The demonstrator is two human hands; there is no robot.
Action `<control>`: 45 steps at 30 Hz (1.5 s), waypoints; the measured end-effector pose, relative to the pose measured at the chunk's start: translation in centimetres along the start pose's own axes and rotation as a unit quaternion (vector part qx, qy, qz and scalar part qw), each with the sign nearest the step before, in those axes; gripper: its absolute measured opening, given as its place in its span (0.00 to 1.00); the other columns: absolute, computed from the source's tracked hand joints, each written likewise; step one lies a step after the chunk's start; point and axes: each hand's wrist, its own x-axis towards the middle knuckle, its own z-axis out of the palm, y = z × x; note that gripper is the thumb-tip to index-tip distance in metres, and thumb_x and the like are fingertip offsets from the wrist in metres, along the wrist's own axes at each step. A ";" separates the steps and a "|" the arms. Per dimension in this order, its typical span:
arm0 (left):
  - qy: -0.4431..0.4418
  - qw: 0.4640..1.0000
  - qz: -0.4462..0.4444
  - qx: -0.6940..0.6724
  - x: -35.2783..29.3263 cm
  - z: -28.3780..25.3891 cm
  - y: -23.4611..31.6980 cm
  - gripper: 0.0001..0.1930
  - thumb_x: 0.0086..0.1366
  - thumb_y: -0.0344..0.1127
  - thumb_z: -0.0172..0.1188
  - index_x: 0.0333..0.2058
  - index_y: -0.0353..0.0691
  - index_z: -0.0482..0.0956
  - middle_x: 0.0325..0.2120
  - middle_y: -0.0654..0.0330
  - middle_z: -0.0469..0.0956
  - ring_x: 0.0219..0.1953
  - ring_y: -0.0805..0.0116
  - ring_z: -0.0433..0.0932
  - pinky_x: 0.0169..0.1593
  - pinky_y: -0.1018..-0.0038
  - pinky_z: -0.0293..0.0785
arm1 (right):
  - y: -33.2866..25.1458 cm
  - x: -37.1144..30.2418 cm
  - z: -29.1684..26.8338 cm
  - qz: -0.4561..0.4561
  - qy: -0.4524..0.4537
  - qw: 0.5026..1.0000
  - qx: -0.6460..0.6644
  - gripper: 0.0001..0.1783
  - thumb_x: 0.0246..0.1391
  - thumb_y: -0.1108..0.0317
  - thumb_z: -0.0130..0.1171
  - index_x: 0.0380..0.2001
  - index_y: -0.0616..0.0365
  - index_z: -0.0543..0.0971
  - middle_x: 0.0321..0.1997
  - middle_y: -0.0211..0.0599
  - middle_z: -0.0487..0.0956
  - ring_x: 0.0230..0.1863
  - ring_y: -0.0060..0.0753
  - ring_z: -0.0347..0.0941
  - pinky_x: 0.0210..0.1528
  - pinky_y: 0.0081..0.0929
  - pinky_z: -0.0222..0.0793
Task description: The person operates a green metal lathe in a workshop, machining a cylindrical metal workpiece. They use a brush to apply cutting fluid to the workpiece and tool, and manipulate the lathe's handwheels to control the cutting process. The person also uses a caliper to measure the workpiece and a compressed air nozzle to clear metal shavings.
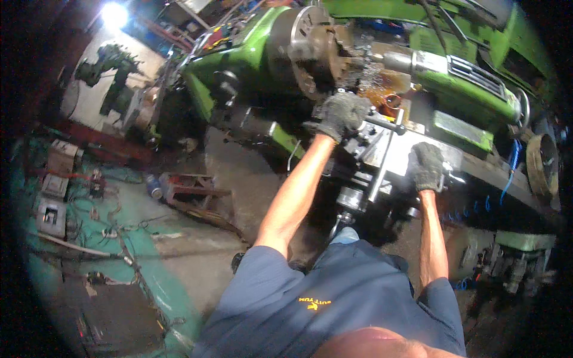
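Observation:
A dark grey work glove covers my left hand (345,114), which is closed at the tool post of a large green lathe, just below the chuck (313,53). A dark handle bar (385,123) runs to the right from beside its fingers, and a long silver rod (385,161) crosses that bar. What the fingers grip is hidden. My right hand (427,166), also gloved, is closed low over the bright carriage plate (397,152). Small silver levers (455,178) stick out beside it, but the glove hides its grip. Tangled metal chips (364,62) lie between chuck and tailstock (459,74).
A handwheel (523,110) sits at the tailstock's right end. A blue coiled hose (477,209) hangs along the lathe's front. To the left, a rusty metal frame (197,194), a blue can (154,186) and cables lie on the green and grey floor (149,238).

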 end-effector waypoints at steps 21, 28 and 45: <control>-0.016 1.000 -0.007 0.003 -0.2 -0.5 0.1 0.11 0.63 0.42 0.56 0.26 0.46 0.83 0.25 0.50 0.80 0.31 0.46 0.79 0.35 0.53 0.74 | 0.0 -0.2 0.3 -0.006 0.021 1.000 -0.007 0.07 0.48 0.65 0.65 0.31 0.51 0.80 0.35 0.39 0.80 0.42 0.49 0.75 0.48 0.46 0.69; -0.063 0.997 0.003 0.050 -0.1 -0.5 -0.1 0.11 0.62 0.42 0.57 0.27 0.45 0.84 0.26 0.51 0.80 0.32 0.46 0.79 0.36 0.54 0.75 | 0.0 -0.1 0.1 -0.007 0.015 1.000 -0.002 0.07 0.48 0.65 0.64 0.31 0.52 0.80 0.35 0.39 0.79 0.42 0.49 0.75 0.47 0.46 0.69; -0.010 0.999 0.033 0.003 0.0 -0.7 0.3 0.10 0.63 0.38 0.55 0.28 0.44 0.82 0.25 0.50 0.78 0.30 0.46 0.78 0.35 0.53 0.73 | 0.2 -0.1 0.2 -0.001 0.003 1.000 0.001 0.07 0.47 0.65 0.65 0.31 0.52 0.80 0.35 0.39 0.79 0.42 0.48 0.75 0.47 0.46 0.69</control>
